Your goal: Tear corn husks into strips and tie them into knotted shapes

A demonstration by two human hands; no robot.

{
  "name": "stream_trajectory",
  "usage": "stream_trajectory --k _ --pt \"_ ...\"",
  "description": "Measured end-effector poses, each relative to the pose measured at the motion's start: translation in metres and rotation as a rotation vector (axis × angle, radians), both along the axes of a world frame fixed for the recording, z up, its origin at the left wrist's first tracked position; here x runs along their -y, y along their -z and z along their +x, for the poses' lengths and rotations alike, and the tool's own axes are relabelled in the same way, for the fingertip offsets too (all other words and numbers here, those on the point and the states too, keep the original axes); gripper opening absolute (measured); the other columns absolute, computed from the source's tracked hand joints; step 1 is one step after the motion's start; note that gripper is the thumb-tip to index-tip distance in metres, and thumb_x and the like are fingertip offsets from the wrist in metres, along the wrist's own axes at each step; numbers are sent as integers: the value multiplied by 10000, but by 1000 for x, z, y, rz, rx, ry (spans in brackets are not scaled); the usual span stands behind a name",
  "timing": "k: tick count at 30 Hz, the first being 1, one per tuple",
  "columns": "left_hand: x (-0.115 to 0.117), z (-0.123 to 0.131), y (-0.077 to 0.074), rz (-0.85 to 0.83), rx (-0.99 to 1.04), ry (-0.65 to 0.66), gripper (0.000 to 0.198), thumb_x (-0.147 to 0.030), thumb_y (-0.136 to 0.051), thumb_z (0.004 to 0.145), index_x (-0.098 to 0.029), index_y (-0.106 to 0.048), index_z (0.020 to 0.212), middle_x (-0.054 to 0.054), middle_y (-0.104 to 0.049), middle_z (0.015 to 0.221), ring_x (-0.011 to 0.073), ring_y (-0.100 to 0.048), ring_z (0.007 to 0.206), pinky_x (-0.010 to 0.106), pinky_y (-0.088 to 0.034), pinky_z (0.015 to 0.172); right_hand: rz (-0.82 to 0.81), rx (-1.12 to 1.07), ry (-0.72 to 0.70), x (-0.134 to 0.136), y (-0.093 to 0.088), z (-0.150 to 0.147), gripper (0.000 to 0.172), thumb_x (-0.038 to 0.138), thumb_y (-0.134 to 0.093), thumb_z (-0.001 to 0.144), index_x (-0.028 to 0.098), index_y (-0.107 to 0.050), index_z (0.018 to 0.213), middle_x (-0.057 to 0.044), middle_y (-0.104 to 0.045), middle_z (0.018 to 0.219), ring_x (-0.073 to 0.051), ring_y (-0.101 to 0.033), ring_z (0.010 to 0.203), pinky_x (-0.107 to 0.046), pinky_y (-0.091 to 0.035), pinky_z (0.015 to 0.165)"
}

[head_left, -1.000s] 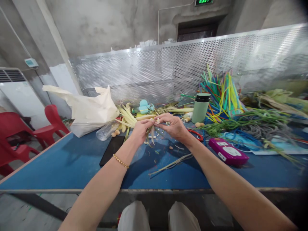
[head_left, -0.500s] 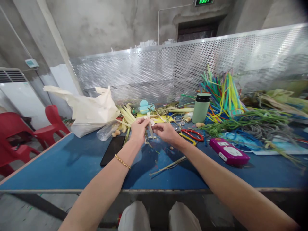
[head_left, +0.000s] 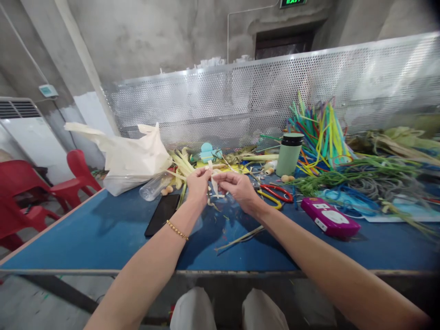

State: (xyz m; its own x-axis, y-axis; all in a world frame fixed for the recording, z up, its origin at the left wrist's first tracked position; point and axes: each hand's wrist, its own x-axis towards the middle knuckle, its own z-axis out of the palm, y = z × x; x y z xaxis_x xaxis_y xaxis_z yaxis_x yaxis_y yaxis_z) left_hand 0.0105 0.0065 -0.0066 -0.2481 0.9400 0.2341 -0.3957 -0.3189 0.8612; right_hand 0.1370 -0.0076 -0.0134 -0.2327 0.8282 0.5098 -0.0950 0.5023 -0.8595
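Between my two hands, over the middle of the table, is a pale strip (head_left: 214, 184) that hangs down from the fingertips. My left hand (head_left: 198, 184) pinches its upper end and wears a gold bead bracelet at the wrist. Close to its right, my right hand (head_left: 238, 187) has its thumb and forefinger pressed together at the strip's side; the fingertips are small and partly blurred. Small pale scraps (head_left: 218, 196) lie on the blue table just below. Behind the hands are pale green husks (head_left: 182, 164) and a light blue object (head_left: 206, 153).
A black phone (head_left: 162, 214), clear bottle (head_left: 152, 188) and white bag (head_left: 134, 158) are left. Right are red-handled pliers (head_left: 280, 193), a green tumbler (head_left: 289, 156), a purple box (head_left: 330, 217) and colored strips (head_left: 321, 133). Dry stalks (head_left: 240, 239) lie in front.
The fingers of my right hand have shifted slightly up and spread a little more over the strip. My left hand stays nearly in place, and the view has moved slightly.
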Motion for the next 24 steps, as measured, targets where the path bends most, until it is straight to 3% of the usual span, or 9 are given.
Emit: stream_trajectory --k 2,5,9,14,19,24 --pt "2 0 -1 -5 12 -3 182 -213 -763 589 -146 -645 710 -27 -607 621 91 -499 545 238 -392 560 160 80 13 -3 3 0 325 225 -617 749 189 -751 1043 -36 -746 881 -130 -636 661 -273 -509 620" --pt "5 0 -3 -7 2 -8 177 -215 -761 580 -143 -656 703 -20 -612 617 93 -499 554 234 -386 558 399 219 173 -7 6 3 372 189 -619 800 231 -734 1151 -41 -754 981 -157 -662 767 -284 -504 673" --pt "5 2 0 30 -44 -22 161 -243 -758 583 -146 -646 645 -26 -581 588 81 -465 550 222 -367 550 659 512 491 -2 2 11 228 224 -622 905 251 -755 1088 -49 -731 893 -184 -628 803 -313 -445 746" --pt "3 1 -1 -6 20 17 191 -241 -773 564 -149 -617 625 -35 -547 561 74 -452 521 221 -355 532 904 862 748 13 -10 15 249 237 -506 992 243 -738 1083 -87 -665 928 -225 -536 867 -357 -342 757" --pt "2 1 -3 -29 99 45 167 -166 -760 553 -143 -613 629 -24 -572 575 72 -473 526 212 -343 531 1097 1056 717 18 -12 10 326 184 -429 1007 222 -671 1222 -136 -642 1154 -274 -493 992 -406 -328 823" --pt "2 3 0 -17 92 95 173 -163 -771 568 -144 -620 649 -26 -571 586 85 -502 551 227 -379 576 1069 1045 718 16 -11 7 276 193 -464 994 210 -693 1147 -131 -641 1180 -281 -479 1032 -418 -318 855"
